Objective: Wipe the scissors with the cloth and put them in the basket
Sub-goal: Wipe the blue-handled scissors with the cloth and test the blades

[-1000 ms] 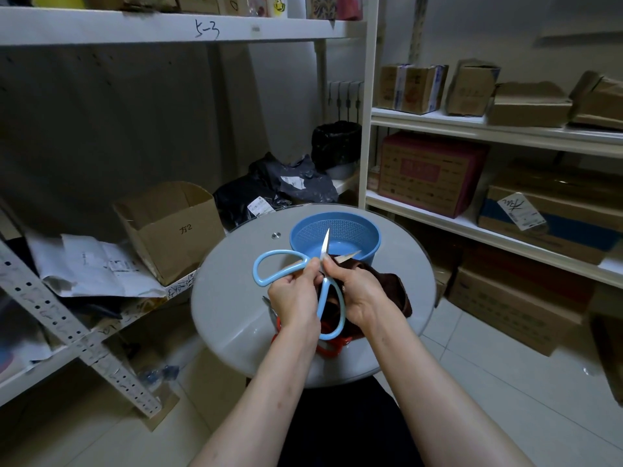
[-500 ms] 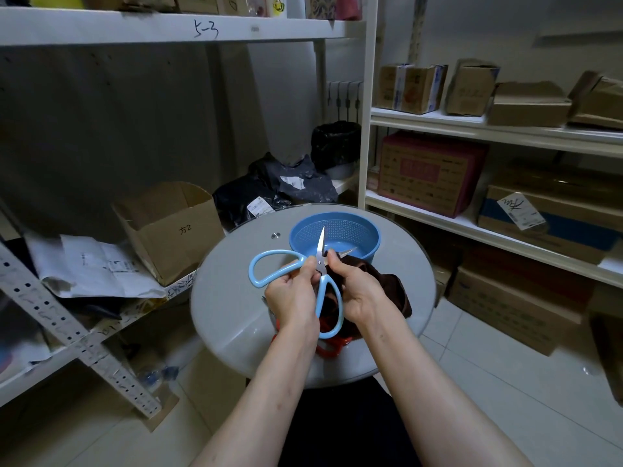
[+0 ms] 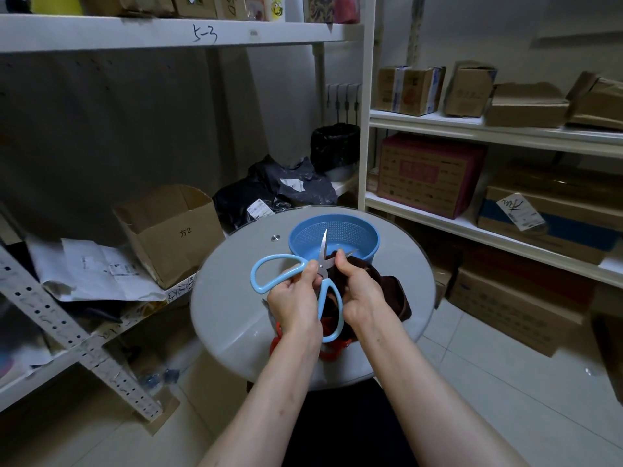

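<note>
- The left hand (image 3: 296, 298) has its fingers curled round the light-blue-handled scissors (image 3: 323, 252), gripping them at the pivot where the handles begin.
- The scissors are held above the table (image 3: 236, 315) between the two hands, with the blades spread. One blade points up and away, and one handle loop sticks out to the left of the left hand.
- The right hand (image 3: 359, 291) is closed on a dark brown cloth (image 3: 391, 294), pinching it round the other blade. Only that blade's tip shows past the fingers.
- The rest of the cloth hangs under the right hand and to its right.
- A blue basket (image 3: 347, 230) stands on the table just beyond both hands.
- A red object (image 3: 328, 352), partly hidden, lies under the wrists.
</note>
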